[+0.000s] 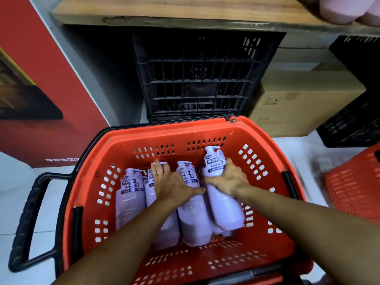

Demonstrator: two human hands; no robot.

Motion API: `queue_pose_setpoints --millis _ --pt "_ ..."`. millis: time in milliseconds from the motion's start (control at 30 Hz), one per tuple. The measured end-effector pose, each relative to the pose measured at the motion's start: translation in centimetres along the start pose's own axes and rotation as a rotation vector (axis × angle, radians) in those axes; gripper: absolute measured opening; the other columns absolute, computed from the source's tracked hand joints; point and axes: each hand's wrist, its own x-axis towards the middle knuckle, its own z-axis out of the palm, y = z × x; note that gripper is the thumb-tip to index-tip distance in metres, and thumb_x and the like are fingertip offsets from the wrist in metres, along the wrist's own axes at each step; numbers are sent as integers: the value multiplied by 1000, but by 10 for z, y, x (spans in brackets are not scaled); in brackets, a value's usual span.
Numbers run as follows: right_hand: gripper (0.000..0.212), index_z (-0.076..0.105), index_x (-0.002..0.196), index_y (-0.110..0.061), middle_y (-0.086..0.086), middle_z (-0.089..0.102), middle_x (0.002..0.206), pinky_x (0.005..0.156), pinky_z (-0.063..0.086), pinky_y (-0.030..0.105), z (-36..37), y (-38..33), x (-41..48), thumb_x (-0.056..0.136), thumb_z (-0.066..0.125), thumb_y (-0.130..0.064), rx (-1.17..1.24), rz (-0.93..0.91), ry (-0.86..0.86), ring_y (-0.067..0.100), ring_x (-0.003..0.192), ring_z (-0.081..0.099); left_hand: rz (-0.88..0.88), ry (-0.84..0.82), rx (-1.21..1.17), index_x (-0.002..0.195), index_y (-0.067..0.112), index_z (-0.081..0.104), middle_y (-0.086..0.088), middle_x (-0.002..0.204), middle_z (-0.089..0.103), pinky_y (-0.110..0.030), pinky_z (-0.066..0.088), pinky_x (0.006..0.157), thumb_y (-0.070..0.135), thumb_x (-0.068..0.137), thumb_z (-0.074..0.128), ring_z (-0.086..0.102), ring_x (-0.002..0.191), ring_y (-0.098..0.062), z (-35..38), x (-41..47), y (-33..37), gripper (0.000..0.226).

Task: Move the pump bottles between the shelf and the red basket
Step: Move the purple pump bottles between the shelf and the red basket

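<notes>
Head view: both grips clasp pump bottles (222, 194) in red basket (205, 128), black crate (201, 79) behind.

A black plastic crate (202, 79) stands on the pale tiled floor (12, 202), under a worn wooden board (164, 15). Left of the crate leans a big red panel (41, 112) against a grey wall (82, 64). Right of the crate sits a cardboard box (304, 99), then another black crate (353, 120).
</notes>
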Motion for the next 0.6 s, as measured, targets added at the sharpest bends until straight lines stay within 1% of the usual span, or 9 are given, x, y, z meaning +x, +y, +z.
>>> queue_pose_setpoints --millis 33,100,167,233,267,367,467,533,600 --pt "81 46 117 -26 0 64 102 82 51 34 2 -1 0 54 80 -64 6 -2 -1 27 93 64 -3 6 -4 129 17 63 -20 161 19 -50 -16 119 98 44 49 -16 150 -38 1 1 0 118" --pt "81 45 117 -26 -2 63 100 84 52 35 4 -1 1 55 81 -62 18 -2 -5 26 93 64 -7 43 -26 132 10 58 -20 160 22 -50 -13 121 96 45 53 -11 151 -36 2 -1 2 122" --pt "80 46 116 -26 -5 62 94 79 51 34 4 1 2 54 82 -61 40 -1 -23 22 88 64 19 137 -81 138 7 44 -18 155 32 -51 -8 122 91 49 61 -1 152 -36 5 -8 2 124" --pt "79 47 113 -26 -7 62 92 75 51 33 5 4 2 51 81 -61 65 -5 -56 16 84 63 83 212 -129 146 13 31 -14 151 36 -53 -6 121 84 55 65 4 151 -36 9 -15 3 121" --pt "80 48 112 -27 -7 63 93 76 52 33 7 5 2 48 81 -61 79 -3 -72 16 84 63 119 220 -122 149 17 27 -12 151 36 -54 -6 121 83 59 63 4 151 -36 9 -17 2 117" --pt "82 51 113 -28 -3 67 100 84 57 38 15 6 4 43 80 -61 128 0 -97 19 90 66 187 211 -82 152 25 26 -9 150 34 -56 -4 120 82 67 57 6 150 -34 9 -20 -2 107" --pt "91 51 119 -27 -2 68 107 90 56 41 17 6 7 42 77 -67 156 -18 -105 22 96 67 191 170 -101 156 24 18 -7 147 38 -53 -2 121 82 68 59 11 149 -34 8 -21 -8 114" --pt "92 49 122 -28 -1 68 109 92 56 43 16 7 9 45 77 -71 182 -14 -125 21 97 67 184 147 -115 157 24 18 -7 144 43 -52 -3 121 82 67 60 15 148 -34 8 -21 -9 115" --pt "90 47 122 -27 0 67 111 93 55 44 18 11 9 53 74 -77 190 -7 -156 22 100 66 172 132 -132 157 24 20 -9 145 45 -51 -1 121 83 66 61 15 148 -35 8 -19 -10 116"
